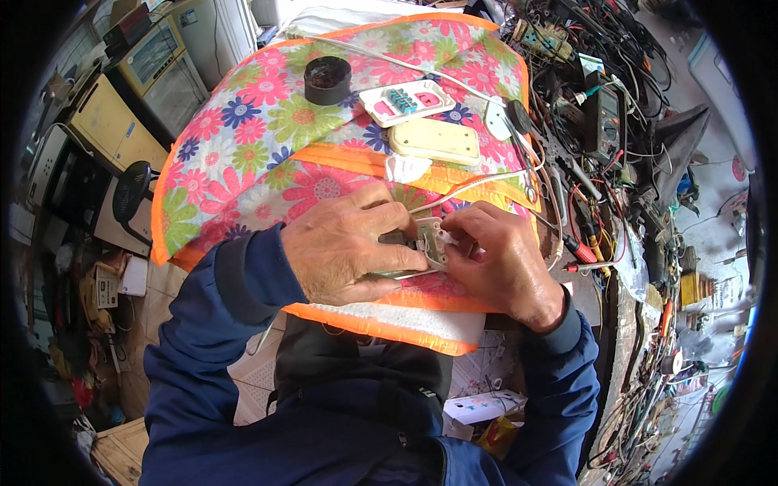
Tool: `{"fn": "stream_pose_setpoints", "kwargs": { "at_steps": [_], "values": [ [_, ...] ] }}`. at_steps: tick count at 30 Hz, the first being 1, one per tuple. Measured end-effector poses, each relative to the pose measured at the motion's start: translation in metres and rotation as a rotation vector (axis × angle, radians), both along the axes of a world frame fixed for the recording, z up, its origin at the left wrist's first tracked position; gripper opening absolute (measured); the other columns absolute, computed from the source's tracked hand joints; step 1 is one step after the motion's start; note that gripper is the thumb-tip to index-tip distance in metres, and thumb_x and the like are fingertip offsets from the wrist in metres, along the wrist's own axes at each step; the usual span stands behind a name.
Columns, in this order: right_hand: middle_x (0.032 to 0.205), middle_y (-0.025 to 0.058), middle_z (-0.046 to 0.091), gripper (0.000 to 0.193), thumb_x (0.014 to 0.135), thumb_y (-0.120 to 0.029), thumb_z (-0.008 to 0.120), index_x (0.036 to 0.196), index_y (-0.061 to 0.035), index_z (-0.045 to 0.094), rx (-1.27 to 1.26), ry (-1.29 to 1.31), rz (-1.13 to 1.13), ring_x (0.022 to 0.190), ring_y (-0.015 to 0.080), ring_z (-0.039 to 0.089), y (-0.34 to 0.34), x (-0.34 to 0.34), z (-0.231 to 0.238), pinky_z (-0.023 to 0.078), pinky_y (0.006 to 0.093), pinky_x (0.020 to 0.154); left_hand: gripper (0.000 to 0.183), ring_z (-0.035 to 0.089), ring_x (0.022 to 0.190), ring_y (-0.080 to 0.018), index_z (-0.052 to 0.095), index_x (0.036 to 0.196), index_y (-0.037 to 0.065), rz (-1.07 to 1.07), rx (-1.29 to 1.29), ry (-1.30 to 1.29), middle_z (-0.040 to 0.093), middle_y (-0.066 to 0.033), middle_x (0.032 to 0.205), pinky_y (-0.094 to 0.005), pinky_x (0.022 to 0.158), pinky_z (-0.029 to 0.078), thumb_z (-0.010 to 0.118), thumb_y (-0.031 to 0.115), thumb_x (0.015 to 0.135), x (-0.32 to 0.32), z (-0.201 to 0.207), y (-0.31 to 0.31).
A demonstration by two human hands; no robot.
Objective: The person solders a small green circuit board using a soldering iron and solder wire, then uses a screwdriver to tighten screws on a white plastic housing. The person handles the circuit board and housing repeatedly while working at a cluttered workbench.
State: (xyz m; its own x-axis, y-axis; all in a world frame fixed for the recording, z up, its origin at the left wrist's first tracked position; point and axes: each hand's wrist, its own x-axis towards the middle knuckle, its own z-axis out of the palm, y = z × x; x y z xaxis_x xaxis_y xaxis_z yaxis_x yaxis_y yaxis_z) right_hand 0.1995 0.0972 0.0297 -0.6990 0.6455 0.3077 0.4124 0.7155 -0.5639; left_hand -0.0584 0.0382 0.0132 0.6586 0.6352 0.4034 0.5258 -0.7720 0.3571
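Note:
My left hand (348, 243) is closed around a small open plastic housing (435, 240) with pale inner parts, steadying it on the flowered cloth (304, 121). My right hand (504, 259) pinches at the housing's right side, by a small white piece (447, 236); the fingertips partly hide it. A white cable (478, 183) runs across the cloth toward the housing. Beyond my hands lie a cream plastic cover (435, 141) and a crumpled white scrap (407, 168). Farther off, a white tray-like cover (373, 104) holds small teal blocks (400, 100).
A round black container (327, 79) stands at the far side of the cloth. To the right are a multimeter (608, 121), a red-handled tool (579, 249) and heaps of tangled cables (583, 36). A black chair (134, 198) and yellow cabinet (117, 121) stand left.

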Motion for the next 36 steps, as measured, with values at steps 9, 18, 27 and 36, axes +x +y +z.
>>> {"fn": "stream_pose_setpoints", "kwargs": {
  "at_steps": [9, 18, 27, 36],
  "values": [
    [0.086, 0.0176, 0.069, 0.026, 0.08, -0.003, 0.075, 0.105, 0.0014, 0.071, -0.034, -0.003, -0.012, 0.076, 0.0357, 0.071, 0.0, -0.001, -0.001, 0.057, 0.0425, 0.068, 0.047, 0.055, 0.107, -0.0312, 0.077, 0.119, 0.019, -0.01, 0.054, -0.019, 0.062, -0.0066, 0.114, -0.0429, 0.093, 0.053, 0.089, 0.02, 0.073, 0.001, 0.001, 0.001],
    [0.083, 0.0163, 0.067, 0.023, 0.078, 0.001, 0.075, 0.1, 0.0022, 0.068, -0.018, -0.016, -0.037, 0.071, 0.0343, 0.069, -0.002, -0.005, 0.0, 0.054, 0.0407, 0.063, 0.053, 0.054, 0.107, -0.0309, 0.076, 0.122, 0.019, -0.008, 0.019, -0.012, 0.063, -0.0071, 0.118, -0.0449, 0.095, 0.048, 0.09, 0.017, 0.07, 0.0, -0.003, 0.0],
    [0.082, 0.0159, 0.067, 0.024, 0.08, 0.001, 0.076, 0.103, 0.0036, 0.07, -0.185, -0.022, -0.02, 0.071, 0.029, 0.07, 0.001, -0.004, 0.007, 0.055, 0.0376, 0.064, 0.054, 0.055, 0.106, -0.031, 0.077, 0.121, 0.019, -0.014, 0.035, -0.061, 0.062, -0.0072, 0.117, -0.0455, 0.094, 0.048, 0.09, 0.015, 0.068, 0.001, -0.007, 0.001],
    [0.087, 0.0154, 0.067, 0.025, 0.084, 0.003, 0.072, 0.109, 0.0023, 0.07, -0.097, 0.034, 0.12, 0.077, 0.0326, 0.07, 0.002, 0.001, 0.003, 0.056, 0.04, 0.069, 0.054, 0.056, 0.106, -0.0311, 0.077, 0.121, 0.019, -0.016, 0.039, -0.044, 0.063, -0.0076, 0.116, -0.0454, 0.094, 0.048, 0.089, 0.015, 0.069, 0.002, -0.005, 0.001]
  ]
}}
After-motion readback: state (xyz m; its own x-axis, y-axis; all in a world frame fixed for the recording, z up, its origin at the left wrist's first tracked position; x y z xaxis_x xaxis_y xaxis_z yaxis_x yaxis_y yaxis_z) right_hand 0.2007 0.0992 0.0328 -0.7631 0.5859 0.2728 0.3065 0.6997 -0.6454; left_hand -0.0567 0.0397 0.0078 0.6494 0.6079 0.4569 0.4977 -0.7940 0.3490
